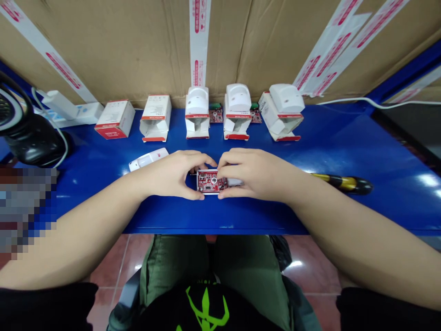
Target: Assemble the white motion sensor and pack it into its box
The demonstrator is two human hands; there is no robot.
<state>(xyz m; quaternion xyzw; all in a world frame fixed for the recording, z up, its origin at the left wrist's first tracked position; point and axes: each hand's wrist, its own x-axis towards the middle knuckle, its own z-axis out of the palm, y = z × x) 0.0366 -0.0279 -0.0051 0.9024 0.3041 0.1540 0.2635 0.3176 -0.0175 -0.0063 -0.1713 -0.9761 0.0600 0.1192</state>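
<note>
A red circuit board sits in a shallow white housing near the front of the blue table. My left hand closes around the housing's left end, thumb at the near edge and fingers at the far edge. On the right, my right hand grips the other end, its fingertips touching the board and the near rim. Part of the housing's right end is hidden under those fingers. Behind my left wrist lies a white detector cover. A black and yellow screwdriver handle shows beyond my right forearm.
Along the back stand several small detector boxes, some open, three with white detectors on top. More red boards lie between them. A power strip and a black device occupy the left. The table's front edge is close.
</note>
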